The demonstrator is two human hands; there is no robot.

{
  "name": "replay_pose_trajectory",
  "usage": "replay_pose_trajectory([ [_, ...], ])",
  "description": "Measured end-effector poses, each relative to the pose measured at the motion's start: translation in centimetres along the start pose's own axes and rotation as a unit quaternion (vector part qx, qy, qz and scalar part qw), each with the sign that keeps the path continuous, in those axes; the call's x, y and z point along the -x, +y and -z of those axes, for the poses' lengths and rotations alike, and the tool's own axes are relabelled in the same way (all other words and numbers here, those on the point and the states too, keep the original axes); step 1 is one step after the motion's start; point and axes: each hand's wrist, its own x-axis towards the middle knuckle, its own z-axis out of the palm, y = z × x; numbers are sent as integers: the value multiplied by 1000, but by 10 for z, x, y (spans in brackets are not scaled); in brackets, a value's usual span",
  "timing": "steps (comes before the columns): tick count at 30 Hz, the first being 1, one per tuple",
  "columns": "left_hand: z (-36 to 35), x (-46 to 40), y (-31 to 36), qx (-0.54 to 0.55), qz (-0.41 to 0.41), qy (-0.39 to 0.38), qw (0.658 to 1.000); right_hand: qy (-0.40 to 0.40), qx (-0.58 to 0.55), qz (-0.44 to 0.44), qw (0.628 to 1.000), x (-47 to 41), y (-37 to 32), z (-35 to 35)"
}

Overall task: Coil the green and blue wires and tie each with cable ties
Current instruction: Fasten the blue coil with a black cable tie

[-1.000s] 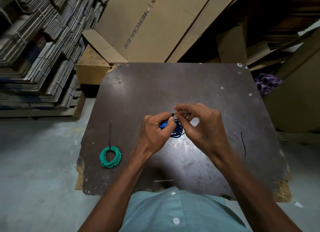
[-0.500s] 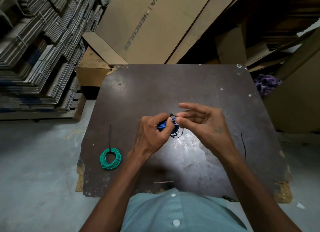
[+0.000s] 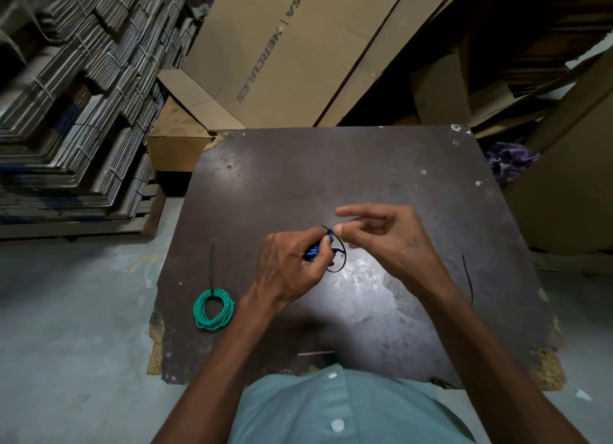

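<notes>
Blue wire [image 3: 313, 250] in left hand [image 3: 292, 264]

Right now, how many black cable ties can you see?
3: one cinched on the green coil at the table's left, one looped round the blue coil in the left hand, one loose at the right. Others may be hidden.

A warehouse: bundled flat cartons [image 3: 76, 88] and big cardboard boxes [image 3: 298, 45] crowd a worn table [image 3: 331, 165].
</notes>
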Motion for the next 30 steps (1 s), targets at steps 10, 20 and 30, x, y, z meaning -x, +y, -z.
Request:
replay_pose_trajectory([
  [10, -5, 4, -1, 29, 8, -14, 999, -60, 34, -72, 995, -10, 10, -7],
  [20, -9, 8, -8, 79, 22, -21, 996, -91, -56, -102, 989, -15, 14, -7],
  [30, -18, 12, -5, 229, 99, -47, 967, 40, -188, -126, 973, -33, 24, -6],
])
